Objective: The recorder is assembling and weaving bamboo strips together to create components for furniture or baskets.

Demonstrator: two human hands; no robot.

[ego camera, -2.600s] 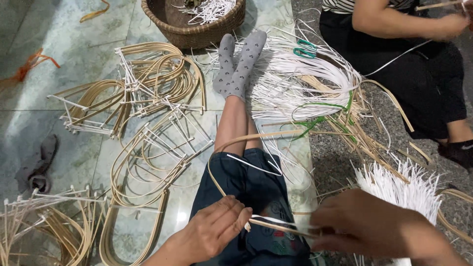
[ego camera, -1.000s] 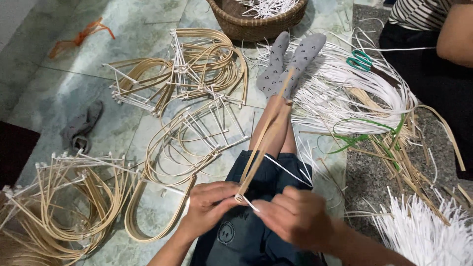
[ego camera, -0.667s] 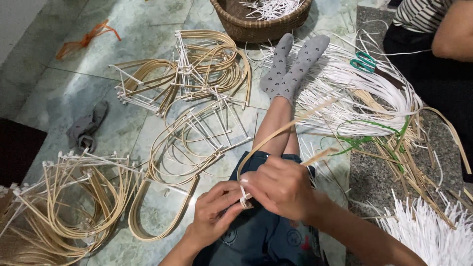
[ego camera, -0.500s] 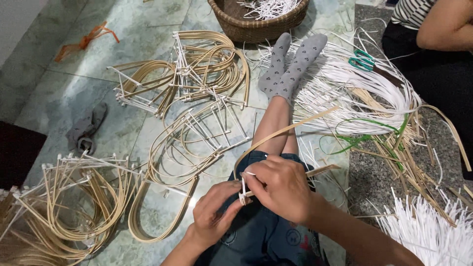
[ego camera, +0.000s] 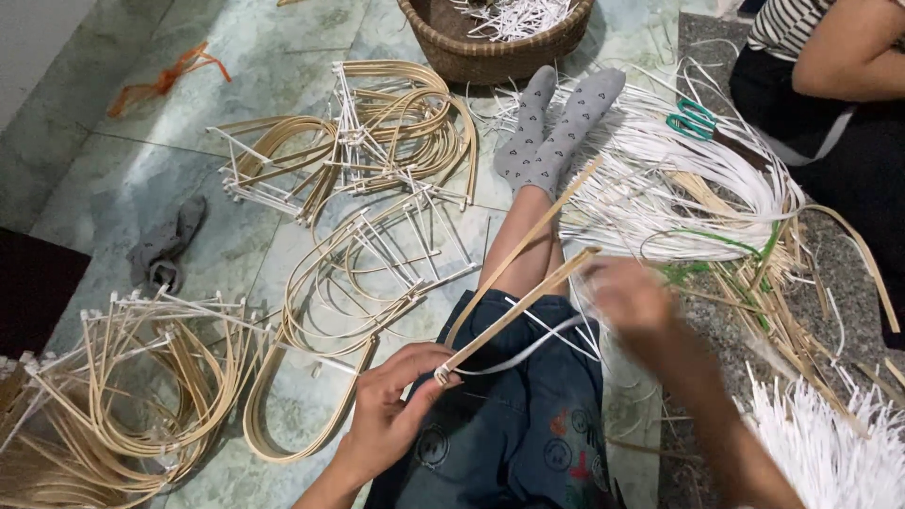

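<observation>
Head view looks down on a person seated on a tiled floor, legs stretched out. Left hand (ego camera: pixel 391 405) is closed in a pinch on the joined ends of two bamboo strips (ego camera: pixel 520 259), which fan up and away from the fingers toward the grey socks (ego camera: pixel 556 123). A white plastic strip (ego camera: pixel 537 344) is wound at that pinched joint and trails across the lap toward the right hand (ego camera: pixel 633 300). That hand is blurred; it sits at the far end of the white strip, just beside the tip of the lower bamboo strip, and whether its fingers are closed on anything cannot be told. Left of the holding hand lie bent bamboo hoops (ego camera: pixel 368 283) tied with white crosspieces, and more bundles (ego camera: pixel 141 377) further left. Beyond the right hand spreads a heap of loose white strips (ego camera: pixel 679 179) with green-handled scissors (ego camera: pixel 696 120) on it. A woven basket (ego camera: pixel 490 42) stands past the feet. Another person's arm (ego camera: pixel 848 57) shows at the upper right, well apart from both hands.
</observation>
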